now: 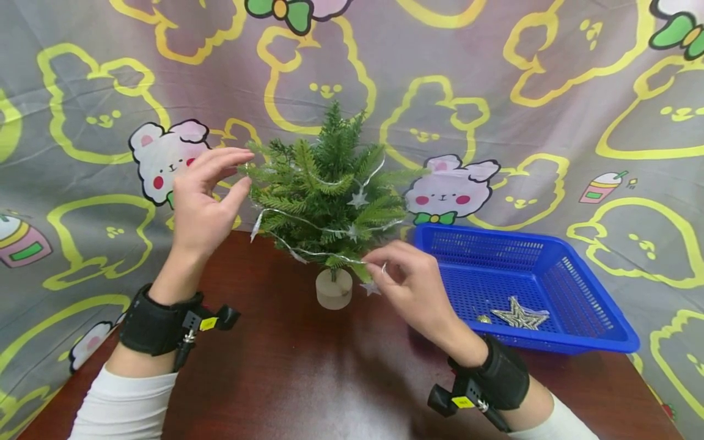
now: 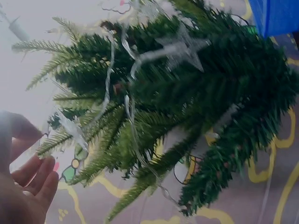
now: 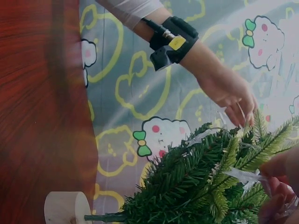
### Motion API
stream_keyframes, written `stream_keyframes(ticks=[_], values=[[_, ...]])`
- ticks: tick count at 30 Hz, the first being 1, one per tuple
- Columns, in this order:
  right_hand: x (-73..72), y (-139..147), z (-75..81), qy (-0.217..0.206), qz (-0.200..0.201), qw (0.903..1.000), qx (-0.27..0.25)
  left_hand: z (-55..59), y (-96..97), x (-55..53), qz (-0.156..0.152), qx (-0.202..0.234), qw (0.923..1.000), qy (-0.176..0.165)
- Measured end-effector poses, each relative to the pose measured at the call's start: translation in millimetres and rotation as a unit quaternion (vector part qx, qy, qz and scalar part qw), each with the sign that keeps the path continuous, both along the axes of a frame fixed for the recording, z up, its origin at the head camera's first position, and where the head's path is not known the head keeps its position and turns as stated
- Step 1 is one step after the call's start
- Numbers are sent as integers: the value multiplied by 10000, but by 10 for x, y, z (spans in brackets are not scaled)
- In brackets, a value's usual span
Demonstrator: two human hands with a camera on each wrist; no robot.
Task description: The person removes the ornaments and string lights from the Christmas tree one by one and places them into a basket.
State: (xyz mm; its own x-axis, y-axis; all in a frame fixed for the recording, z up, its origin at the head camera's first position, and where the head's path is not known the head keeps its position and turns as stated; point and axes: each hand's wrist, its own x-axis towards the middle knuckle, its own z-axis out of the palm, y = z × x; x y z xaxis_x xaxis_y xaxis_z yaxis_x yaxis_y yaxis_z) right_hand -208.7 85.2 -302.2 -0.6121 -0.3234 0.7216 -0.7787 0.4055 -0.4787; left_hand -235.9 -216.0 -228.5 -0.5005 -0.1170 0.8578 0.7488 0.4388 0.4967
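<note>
A small artificial Christmas tree (image 1: 316, 171) stands upright on a round pale wooden base (image 1: 333, 290). A clear string of star lights (image 1: 313, 252) winds around its branches, and one star (image 1: 359, 198) shows at the front. My right hand (image 1: 409, 284) pinches the string at the tree's lower right; a star (image 1: 370, 287) hangs beside those fingers. In the right wrist view a clear star piece (image 3: 243, 175) lies right at the fingertips. My left hand (image 1: 206, 198) is at the tree's left side, thumb and fingers apart around a branch tip (image 2: 44, 148).
A blue plastic basket (image 1: 577, 244) stands at the right of the table, holding a glittery star ornament (image 1: 519, 315) and a small gold piece (image 1: 484, 319). Behind the brown table (image 1: 264, 366) hangs a patterned cloth (image 1: 385, 61), close to the tree.
</note>
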Motion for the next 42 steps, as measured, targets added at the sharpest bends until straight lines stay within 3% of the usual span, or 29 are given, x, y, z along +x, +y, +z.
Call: stream_keyframes(ticks=[5, 9, 17, 23, 28, 34, 42], values=[[11, -10, 2, 104, -26, 9996, -252, -35, -39, -75, 643, -347, 9971, -229], [16, -16, 11, 87, -104, 9992, -369, -40, -59, -117, 770, -291, 9962, -300], [27, -9, 13, -131, -18, 9988, -476, -47, -59, -74, 351, -437, 9980, -305], [17, 7, 4, -501, 402, 9940, -885, -40, -44, -35, 275, -621, 9977, 73], [17, 20, 16, -557, 602, 9883, -1282, -33, -11, 5, 260, -815, 9957, 366], [32, 51, 48, -242, 376, 9880, -1479, -17, 55, 46, 74, -803, 9948, 625], [114, 90, 62, 723, -398, 9829, -1648, -11, 123, 76, -109, -834, 9934, 780]])
